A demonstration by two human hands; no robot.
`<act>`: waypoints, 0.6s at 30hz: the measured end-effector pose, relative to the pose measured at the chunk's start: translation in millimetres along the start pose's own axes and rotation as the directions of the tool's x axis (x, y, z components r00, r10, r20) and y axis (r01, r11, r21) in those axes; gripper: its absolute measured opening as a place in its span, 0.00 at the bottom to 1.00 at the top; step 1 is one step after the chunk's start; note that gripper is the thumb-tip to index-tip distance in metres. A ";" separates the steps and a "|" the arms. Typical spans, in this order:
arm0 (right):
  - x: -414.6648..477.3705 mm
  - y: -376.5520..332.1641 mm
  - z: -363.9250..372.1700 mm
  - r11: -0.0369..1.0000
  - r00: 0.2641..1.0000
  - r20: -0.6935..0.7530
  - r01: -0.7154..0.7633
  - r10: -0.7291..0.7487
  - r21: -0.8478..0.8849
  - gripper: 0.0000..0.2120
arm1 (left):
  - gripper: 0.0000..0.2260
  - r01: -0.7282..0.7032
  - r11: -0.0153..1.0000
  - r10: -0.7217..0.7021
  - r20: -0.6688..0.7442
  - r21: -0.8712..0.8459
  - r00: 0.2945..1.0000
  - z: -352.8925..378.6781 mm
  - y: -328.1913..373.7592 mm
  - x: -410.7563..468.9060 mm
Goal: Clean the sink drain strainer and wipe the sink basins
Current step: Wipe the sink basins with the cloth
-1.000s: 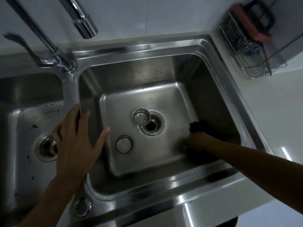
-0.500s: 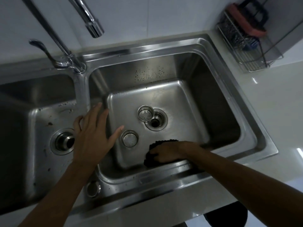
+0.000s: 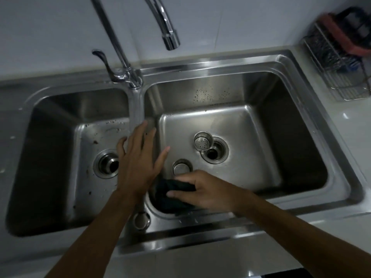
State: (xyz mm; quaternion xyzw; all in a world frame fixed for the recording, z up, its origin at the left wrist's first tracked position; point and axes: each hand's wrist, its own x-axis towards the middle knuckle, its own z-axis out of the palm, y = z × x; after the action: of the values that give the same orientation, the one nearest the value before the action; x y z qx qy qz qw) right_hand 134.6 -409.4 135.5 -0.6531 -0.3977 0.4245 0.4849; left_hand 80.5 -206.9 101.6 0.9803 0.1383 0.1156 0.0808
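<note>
My right hand (image 3: 202,192) presses a dark cloth (image 3: 170,197) against the near left corner of the right basin (image 3: 251,125). My left hand (image 3: 138,163) rests flat and open on the divider (image 3: 136,109) between the two basins. A metal strainer basket (image 3: 202,143) lies tilted on the basin floor beside the open drain (image 3: 214,150). A round drain plug (image 3: 181,167) sits just beyond my right fingers. The left basin (image 3: 60,141) is spotted with dirt and has its own drain (image 3: 107,166).
A chrome faucet spout (image 3: 167,29) hangs over the right basin, its lever (image 3: 104,61) at the back of the divider. A wire rack (image 3: 339,67) with a red item stands on the white counter (image 3: 357,141) at the back right.
My right hand has dragged the dark cloth along the basin's near wall from the right side to the near left corner. The view has shifted, and my left hand stays on the divider.
</note>
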 end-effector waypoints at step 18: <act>206.7 12.3 -39.8 0.283 0.960 -0.094 -0.016 -0.265 -0.959 0.19 | 0.47 0.381 0.917 -0.392 0.428 0.116 0.814 -89.1 -124.3 -163.0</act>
State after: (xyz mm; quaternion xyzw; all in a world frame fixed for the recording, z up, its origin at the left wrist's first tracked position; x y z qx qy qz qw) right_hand 240.1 -231.3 95.4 -0.8240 -0.5611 -0.0152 0.0771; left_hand -125.5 -124.9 130.2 0.9328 0.3136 -0.1308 0.1199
